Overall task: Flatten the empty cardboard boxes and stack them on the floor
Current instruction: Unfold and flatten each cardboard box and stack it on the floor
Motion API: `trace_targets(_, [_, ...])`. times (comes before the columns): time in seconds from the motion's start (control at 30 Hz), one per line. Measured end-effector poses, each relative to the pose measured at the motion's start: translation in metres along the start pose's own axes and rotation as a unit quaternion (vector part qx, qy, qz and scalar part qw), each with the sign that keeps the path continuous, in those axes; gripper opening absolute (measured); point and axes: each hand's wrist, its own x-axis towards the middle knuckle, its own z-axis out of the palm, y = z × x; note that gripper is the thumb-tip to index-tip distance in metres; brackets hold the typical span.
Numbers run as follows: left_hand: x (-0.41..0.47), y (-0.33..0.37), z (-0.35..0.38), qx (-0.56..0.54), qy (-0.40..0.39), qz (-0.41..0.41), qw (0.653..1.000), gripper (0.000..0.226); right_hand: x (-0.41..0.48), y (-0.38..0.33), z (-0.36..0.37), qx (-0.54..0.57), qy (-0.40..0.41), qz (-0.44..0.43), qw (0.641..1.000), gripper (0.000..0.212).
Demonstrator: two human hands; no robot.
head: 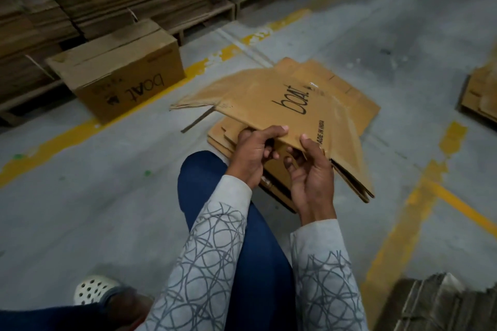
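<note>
- Now, my left hand [252, 154] and right hand [309, 172] both pinch the flattened box [279, 101] at its near edge, above the stack [219, 138];
- released crooked, it could slide off the stack.

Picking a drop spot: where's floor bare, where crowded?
Bare floor: left of the knee, from the upright box to the stack; also right of the stack to the yellow line. Crowded: under left hand and right hand, where the flattened box overhangs the stack.
</note>
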Motion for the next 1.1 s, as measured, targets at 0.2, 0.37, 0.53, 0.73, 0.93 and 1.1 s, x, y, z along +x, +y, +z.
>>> trace_targets(0.2, [0.027,0.013,0.020,0.056,-0.040,-0.020,0.997,0.020,0.031,-0.008,-0.003,0.015,0.007,-0.028,0.999,0.017])
trace_targets(0.37, [0.067,0.026,0.037,0.075,-0.069,-0.028,0.994,0.022,0.067,-0.009,0.005,0.014,0.026,-0.033,0.999,0.019])
trace_targets(0.53, [0.118,0.005,0.035,0.109,-0.016,-0.086,0.990,0.018,0.121,0.005,-0.009,-0.016,0.064,-0.001,0.998,0.018])
trace_targets(0.73, [0.146,-0.063,-0.014,0.152,0.132,-0.178,0.963,0.025,0.157,0.086,-0.081,-0.178,0.043,0.238,0.954,0.033])
trace_targets(0.93, [0.146,-0.060,-0.013,0.152,0.085,-0.162,0.971,0.046,0.144,0.110,-0.110,-0.132,0.074,0.271,0.951,0.035])
trace_targets(1.1, [0.133,-0.056,-0.006,0.175,0.045,-0.147,0.973,0.043,0.137,0.103,-0.100,-0.124,0.099,0.223,0.962,0.044])
